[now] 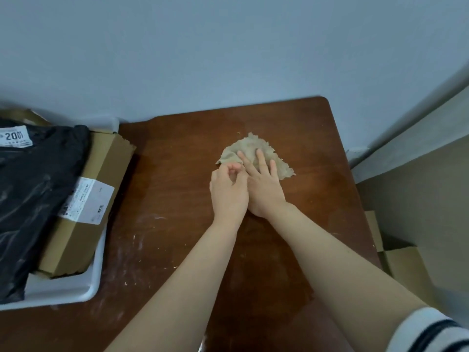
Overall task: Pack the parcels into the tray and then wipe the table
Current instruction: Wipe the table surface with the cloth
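A crumpled beige rag [254, 146] lies on the brown wooden table [175, 171], towards its far right. My right hand [265, 190] lies flat on the rag with the fingers spread. My left hand [228, 193] overlaps it from the left, its curled fingers pinching the rag's near-left edge. At the left, a white tray [76, 292] holds two parcels: a black plastic bag parcel [38, 199] with a white label, and a long cardboard box [106, 171] with a shipping label beside it.
Pale smears and crumbs mark the table surface in front of the tray. A grey wall runs behind the table. On the floor to the right of the table sits an open cardboard box [406, 265].
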